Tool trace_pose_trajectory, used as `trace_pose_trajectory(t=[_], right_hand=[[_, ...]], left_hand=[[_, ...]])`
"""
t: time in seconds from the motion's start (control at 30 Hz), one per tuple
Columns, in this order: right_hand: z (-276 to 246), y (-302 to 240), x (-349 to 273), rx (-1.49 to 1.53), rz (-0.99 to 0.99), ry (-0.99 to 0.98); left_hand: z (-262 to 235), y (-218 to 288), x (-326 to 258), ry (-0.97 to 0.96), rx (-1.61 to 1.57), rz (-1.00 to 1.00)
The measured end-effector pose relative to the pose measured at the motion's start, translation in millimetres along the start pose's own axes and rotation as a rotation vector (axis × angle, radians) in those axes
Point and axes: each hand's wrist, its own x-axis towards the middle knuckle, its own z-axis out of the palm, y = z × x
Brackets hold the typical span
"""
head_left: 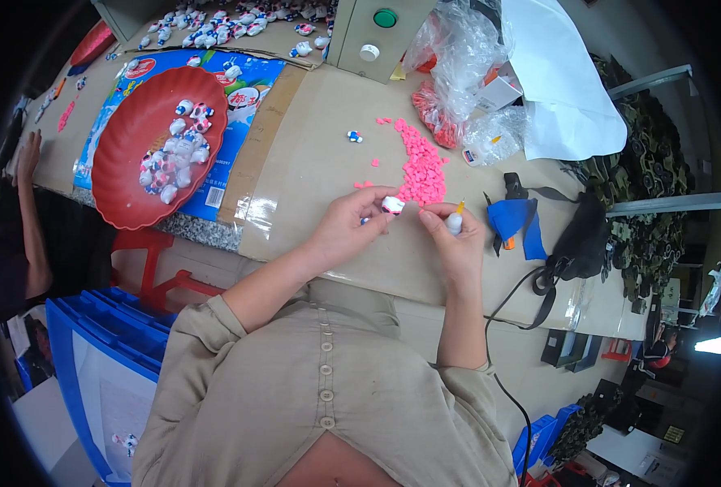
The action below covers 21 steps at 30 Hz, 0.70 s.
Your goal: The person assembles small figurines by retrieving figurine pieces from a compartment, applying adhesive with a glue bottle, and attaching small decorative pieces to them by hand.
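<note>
My left hand (346,226) is closed round a small white toy figure (392,204) with dark and pink markings, its white end showing past the fingertips. Close by on the right, my right hand (461,247) has a small white glue bottle (455,222) with a yellow nozzle tucked in its fingers. That hand's thumb and forefinger come together near the figure; whether a tiny piece is between them I cannot tell. Just beyond both hands spreads a heap of small pink pieces (422,166). A single blue, white and red figure (355,136) lies left of the heap.
At left, a red scalloped tray (117,154) holds several figures on blue printed cardboard (251,105). More figures (214,31) lie at the back beside a grey box (381,40) with a green button. Plastic bags (466,49), blue cloth (515,223) and a black cable (490,333) are rightward. Another person's arm (32,203) shows far left.
</note>
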Motion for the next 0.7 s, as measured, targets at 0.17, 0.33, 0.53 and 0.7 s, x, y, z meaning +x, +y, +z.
trace_pose_trajectory(t=[0.17,0.33,0.53,0.7], right_hand=[[7.1,-11.6,-6.8,0.391,0.214,-0.097],[7.3,-10.3,-6.3,0.408,0.238,-0.155],[9.4,-10.4,-5.3,0.411,0.252,-0.159],[10.0,-13.4,-6.2,0.368,0.275,-0.146]], left_hand=[[1.3,-6.3,-0.9,0.0,0.085,0.051],[1.4,-0.6,-2.0,-0.035,0.222,0.081],[1.4,0.2,-2.4,-0.046,0.257,0.129],[0.6,3.2,-3.8,-0.056,0.286,0.152]])
